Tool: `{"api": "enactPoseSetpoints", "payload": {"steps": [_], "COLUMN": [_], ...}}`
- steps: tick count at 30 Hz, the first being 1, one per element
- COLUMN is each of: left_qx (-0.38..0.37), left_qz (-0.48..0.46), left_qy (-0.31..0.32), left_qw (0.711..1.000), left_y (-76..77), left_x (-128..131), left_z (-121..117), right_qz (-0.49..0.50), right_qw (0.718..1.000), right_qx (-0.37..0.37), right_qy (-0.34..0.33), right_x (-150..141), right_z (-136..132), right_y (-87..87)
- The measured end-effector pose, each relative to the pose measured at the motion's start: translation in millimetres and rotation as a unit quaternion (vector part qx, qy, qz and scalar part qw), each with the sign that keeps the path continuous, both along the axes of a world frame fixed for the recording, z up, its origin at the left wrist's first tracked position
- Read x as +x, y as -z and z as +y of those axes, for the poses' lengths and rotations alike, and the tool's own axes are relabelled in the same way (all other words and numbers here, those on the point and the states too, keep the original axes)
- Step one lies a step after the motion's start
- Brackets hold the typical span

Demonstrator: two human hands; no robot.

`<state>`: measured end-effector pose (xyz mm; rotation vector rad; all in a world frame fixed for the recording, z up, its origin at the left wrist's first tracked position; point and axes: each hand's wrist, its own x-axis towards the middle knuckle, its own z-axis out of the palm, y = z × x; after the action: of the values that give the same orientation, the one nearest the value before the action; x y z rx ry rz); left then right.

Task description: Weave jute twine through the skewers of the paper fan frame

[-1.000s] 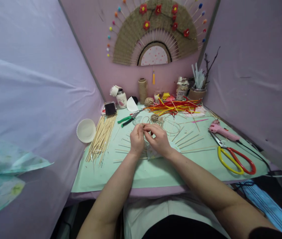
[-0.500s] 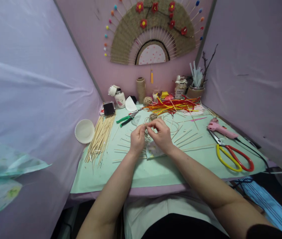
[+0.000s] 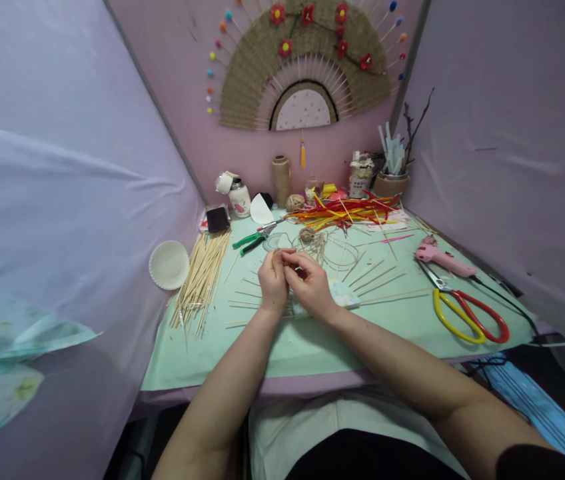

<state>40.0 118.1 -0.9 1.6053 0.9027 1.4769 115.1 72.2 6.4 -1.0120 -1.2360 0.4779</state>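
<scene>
My left hand [image 3: 273, 280] and my right hand [image 3: 310, 283] meet fingertip to fingertip over a fan frame of thin sticks [image 3: 376, 273]. Both are closed in a pinch on what appears to be twine; the bit between the fingers is mostly hidden. Just beyond them, loose loops of twine [image 3: 318, 248] lie on the table beside a small twine ball [image 3: 307, 235]. The frame's sticks spread out left and right from a floral cloth half-round [image 3: 345, 293], partly covered by my right hand and wrist.
Bamboo sticks [image 3: 205, 273] and a white bowl [image 3: 169, 265] lie left, with green-handled pliers [image 3: 255, 240] behind my hands. Red and yellow pipe cleaners [image 3: 347, 212] are at the back. Right are a pink glue gun [image 3: 445, 259] and large scissors [image 3: 462, 307]. A finished fan [image 3: 257, 80] hangs above.
Both hands have shifted slightly left, and my right hand has come down and closer to the left. More of the floral cloth and the twine loops now shows.
</scene>
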Motion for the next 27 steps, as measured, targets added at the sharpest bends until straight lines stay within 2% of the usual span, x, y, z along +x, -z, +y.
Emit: {"api": "enactPoseSetpoints", "payload": {"steps": [4, 6, 7, 9, 12, 14, 17, 21, 24, 27], "left_qx": [0.012, 0.019, 0.016, -0.012, -0.079, -0.117, -0.133, -0.129, -0.139, -0.146], "left_qz": [0.016, 0.031, 0.036, 0.034, -0.007, -0.036, -0.045, -0.022, -0.018, 0.001], "left_qy": [-0.039, -0.048, -0.034, 0.039, 0.182, 0.236, 0.267, 0.274, 0.285, 0.296], "left_qw": [0.999, 0.998, 0.999, 0.999, 0.98, 0.964, 0.953, 0.953, 0.948, 0.944], "left_y": [-5.0, -7.4, -8.1, -8.0, -5.0, -2.8, -2.1, -3.9, -3.9, -3.1], "left_x": [-5.0, -7.1, -7.6, -7.6, -5.9, -4.8, -4.1, -3.8, -4.0, -5.7], "left_z": [2.0, 4.4, 5.7, 7.8, 9.1, 8.5, 6.5, 4.2, 4.6, 6.7], "right_qz": [0.023, 0.012, 0.004, -0.016, -0.047, -0.037, 0.039, 0.124, 0.107, 0.036], "right_qw": [0.997, 0.997, 0.997, 0.997, 0.992, 0.984, 0.976, 0.963, 0.967, 0.98], "right_qx": [-0.049, -0.067, -0.069, -0.069, -0.073, -0.08, -0.094, -0.101, -0.089, -0.077], "right_qy": [-0.057, -0.046, -0.029, -0.012, -0.096, -0.157, -0.192, -0.215, -0.214, -0.18], "right_x": [1.4, 12.0, 19.3, 35.5, 54.3, 59.4, 58.4, 54.8, 56.2, 60.6], "right_z": [0.3, 2.9, 4.6, 8.4, 13.3, 15.1, 15.9, 17.0, 17.7, 17.7], "right_y": [0.0, -4.2, -6.9, -12.4, -17.0, -16.7, -13.5, -8.8, -8.1, -10.7]}}
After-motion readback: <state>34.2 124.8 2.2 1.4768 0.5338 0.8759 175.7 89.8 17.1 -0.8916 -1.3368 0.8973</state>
